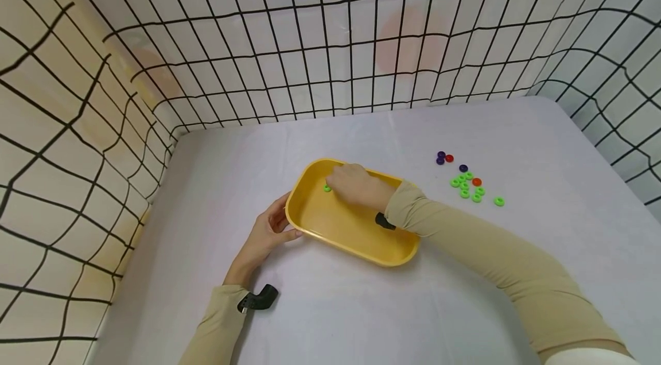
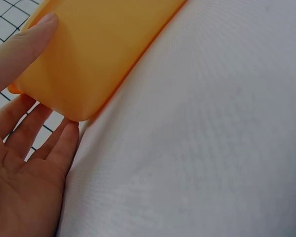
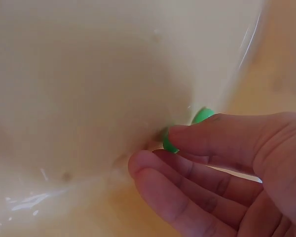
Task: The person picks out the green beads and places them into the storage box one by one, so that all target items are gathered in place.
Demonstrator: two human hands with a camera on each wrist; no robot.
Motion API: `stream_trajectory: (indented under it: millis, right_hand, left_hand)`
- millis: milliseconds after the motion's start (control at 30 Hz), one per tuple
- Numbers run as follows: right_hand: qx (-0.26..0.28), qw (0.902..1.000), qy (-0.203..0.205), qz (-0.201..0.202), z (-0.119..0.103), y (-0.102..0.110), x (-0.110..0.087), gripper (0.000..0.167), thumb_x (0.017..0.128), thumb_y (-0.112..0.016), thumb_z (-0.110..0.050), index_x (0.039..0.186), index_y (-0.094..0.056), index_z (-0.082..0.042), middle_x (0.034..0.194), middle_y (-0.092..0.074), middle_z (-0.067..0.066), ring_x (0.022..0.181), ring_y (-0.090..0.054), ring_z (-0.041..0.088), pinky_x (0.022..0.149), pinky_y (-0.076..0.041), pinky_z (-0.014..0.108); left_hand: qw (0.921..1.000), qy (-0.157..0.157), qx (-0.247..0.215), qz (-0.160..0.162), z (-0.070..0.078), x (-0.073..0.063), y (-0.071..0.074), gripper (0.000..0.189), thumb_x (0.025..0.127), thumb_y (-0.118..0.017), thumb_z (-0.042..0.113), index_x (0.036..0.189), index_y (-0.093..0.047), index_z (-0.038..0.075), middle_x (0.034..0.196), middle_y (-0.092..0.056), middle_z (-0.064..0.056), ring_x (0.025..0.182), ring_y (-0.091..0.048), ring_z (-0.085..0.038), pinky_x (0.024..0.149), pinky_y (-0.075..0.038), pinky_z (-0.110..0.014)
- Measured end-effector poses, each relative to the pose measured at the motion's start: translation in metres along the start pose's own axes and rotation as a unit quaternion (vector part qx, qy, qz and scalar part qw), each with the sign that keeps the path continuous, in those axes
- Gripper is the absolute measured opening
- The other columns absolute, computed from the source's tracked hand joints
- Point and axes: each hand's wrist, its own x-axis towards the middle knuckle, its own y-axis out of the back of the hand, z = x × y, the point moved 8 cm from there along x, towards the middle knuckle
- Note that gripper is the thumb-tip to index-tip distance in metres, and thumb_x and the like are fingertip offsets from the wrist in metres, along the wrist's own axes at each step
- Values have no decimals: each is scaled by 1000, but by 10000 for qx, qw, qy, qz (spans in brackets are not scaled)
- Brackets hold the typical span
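Note:
A yellow tray with raised sides lies at an angle on the white-covered table. My left hand grips its left end from outside, with the thumb along one wall and the fingers round the corner; the left wrist view shows the thumb against the plastic. Inside the tray, my right hand reaches in near the far left, palm and fingers low over the floor. Its thumb and fingers pinch a small green ring. Another green ring lies just behind the thumb.
To the tray's right lie several green rings, a few purple rings and red ones on the table. A black-lined grid net borders the back and both sides. My right forearm crosses the tray's right end.

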Motion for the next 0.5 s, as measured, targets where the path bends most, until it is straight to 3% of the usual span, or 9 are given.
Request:
stream_trajectory:
  millis: [100,333,500]
  right_hand:
    - [5,10000,28,34,1,0,-2,9,98,-59,-7,92,-66,-7,80,-55,5,68,-37,15,67,-52,31]
    - [3,9998,88,159,4,3,-3,8,97,-57,-2,93,-64,-4,87,-63,11,74,-51,20,73,-57,37]
    - [247,9995,50,190,8,14,-5,10,95,-57,2,90,-62,-4,81,-56,8,73,-47,18,68,-52,32]
  left_hand:
    - [10000,3,24,9,0,0,-1,86,79,-79,-1,152,-34,4,156,-37,-15,138,-41,-38,108,-42,-20]
    - [10000,23,34,5,0,0,-2,86,79,-80,0,152,-34,4,156,-37,-16,139,-40,-39,108,-41,-19]
    - [9999,-2,87,50,2,0,-2,86,79,-79,-2,152,-34,3,156,-37,-16,140,-39,-38,108,-40,-19]
